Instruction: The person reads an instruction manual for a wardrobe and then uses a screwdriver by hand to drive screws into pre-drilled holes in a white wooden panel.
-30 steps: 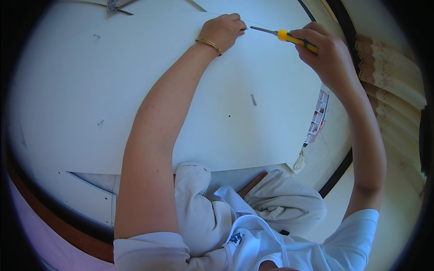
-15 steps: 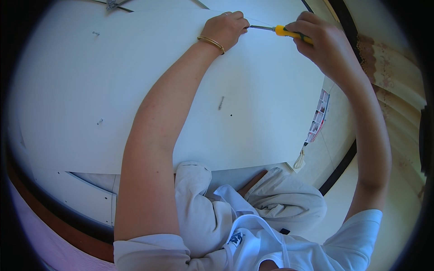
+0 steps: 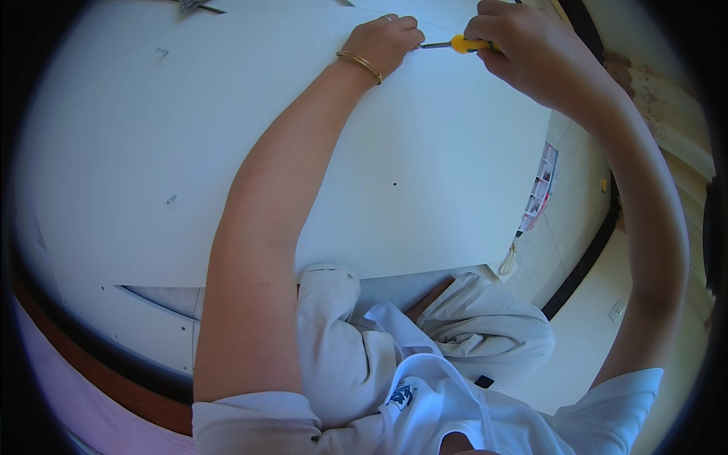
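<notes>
Screwdriver [image 3: 462,44] sits gripped in right fingers [image 3: 485,29], its tip by curled left fingers [image 3: 410,36], whose hold I can't tell.

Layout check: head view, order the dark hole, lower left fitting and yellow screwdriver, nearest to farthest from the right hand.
1. Yellow screwdriver: in the right hand.
2. Dark hole: image-wise, below left.
3. Lower left fitting: far left.

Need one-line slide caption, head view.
Right grip holds a yellow-handled screwdriver, its tip close against the left grip, at a large white board.
</notes>
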`<state>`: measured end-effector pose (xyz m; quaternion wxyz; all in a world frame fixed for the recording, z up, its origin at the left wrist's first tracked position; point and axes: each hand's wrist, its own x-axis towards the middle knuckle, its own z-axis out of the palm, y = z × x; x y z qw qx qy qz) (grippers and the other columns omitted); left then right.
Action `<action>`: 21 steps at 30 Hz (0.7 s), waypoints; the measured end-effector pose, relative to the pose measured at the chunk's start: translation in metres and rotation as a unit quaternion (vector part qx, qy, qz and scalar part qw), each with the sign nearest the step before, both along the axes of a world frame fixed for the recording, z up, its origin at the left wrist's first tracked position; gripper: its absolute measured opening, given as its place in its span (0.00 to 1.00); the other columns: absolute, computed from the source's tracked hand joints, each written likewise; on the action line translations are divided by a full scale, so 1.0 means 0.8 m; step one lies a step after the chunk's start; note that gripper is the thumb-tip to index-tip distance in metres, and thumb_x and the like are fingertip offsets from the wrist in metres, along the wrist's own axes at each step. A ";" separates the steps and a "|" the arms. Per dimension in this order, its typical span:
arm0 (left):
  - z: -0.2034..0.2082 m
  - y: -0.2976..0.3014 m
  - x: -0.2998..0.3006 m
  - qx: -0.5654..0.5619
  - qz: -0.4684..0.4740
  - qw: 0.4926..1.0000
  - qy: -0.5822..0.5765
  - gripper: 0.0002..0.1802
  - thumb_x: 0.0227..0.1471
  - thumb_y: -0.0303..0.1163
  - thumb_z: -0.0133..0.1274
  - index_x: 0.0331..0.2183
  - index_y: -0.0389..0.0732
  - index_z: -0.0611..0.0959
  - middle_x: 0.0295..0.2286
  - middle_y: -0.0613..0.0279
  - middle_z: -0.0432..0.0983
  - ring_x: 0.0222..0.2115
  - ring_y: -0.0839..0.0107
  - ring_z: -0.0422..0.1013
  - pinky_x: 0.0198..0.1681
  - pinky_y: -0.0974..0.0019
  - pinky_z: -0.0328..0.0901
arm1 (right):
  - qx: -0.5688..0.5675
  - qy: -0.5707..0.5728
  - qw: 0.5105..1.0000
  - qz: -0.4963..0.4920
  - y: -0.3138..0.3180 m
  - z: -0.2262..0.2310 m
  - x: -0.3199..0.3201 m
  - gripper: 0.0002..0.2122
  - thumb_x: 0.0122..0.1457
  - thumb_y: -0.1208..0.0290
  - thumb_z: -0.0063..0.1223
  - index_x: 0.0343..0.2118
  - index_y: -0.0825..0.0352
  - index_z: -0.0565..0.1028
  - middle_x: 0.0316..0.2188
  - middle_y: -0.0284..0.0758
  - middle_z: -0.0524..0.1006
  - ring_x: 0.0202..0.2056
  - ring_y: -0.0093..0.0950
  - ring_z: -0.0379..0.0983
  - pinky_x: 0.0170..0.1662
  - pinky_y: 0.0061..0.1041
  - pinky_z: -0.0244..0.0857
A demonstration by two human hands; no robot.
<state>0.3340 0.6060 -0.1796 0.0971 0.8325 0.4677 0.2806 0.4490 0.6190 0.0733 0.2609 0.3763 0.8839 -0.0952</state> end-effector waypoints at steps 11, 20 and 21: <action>-0.008 0.002 0.008 -0.018 0.020 0.998 -0.048 0.04 0.50 0.31 0.56 0.31 0.46 0.84 0.29 0.68 0.75 0.33 0.68 0.73 0.36 0.66 0.72 | 0.021 0.057 0.983 0.176 0.016 -0.011 0.025 0.04 0.54 0.77 0.54 0.31 0.71 0.78 0.27 0.37 0.76 0.26 0.31 0.74 0.32 0.27 0.70; -0.008 -0.001 0.010 -0.027 0.022 0.999 -0.031 0.05 0.52 0.33 0.55 0.31 0.45 0.83 0.31 0.68 0.75 0.35 0.68 0.73 0.38 0.65 0.72 | -0.050 0.007 0.928 -0.369 0.017 0.001 -0.014 0.13 0.57 0.65 0.60 0.35 0.73 0.78 0.28 0.38 0.77 0.29 0.26 0.70 0.33 0.25 0.64; -0.006 -0.001 0.009 -0.049 0.019 0.998 -0.019 0.06 0.53 0.34 0.55 0.31 0.45 0.83 0.31 0.68 0.75 0.36 0.68 0.74 0.38 0.65 0.72 | -0.048 0.006 0.927 -0.371 0.015 0.004 -0.018 0.14 0.56 0.65 0.60 0.36 0.73 0.77 0.29 0.38 0.77 0.30 0.26 0.70 0.33 0.25 0.64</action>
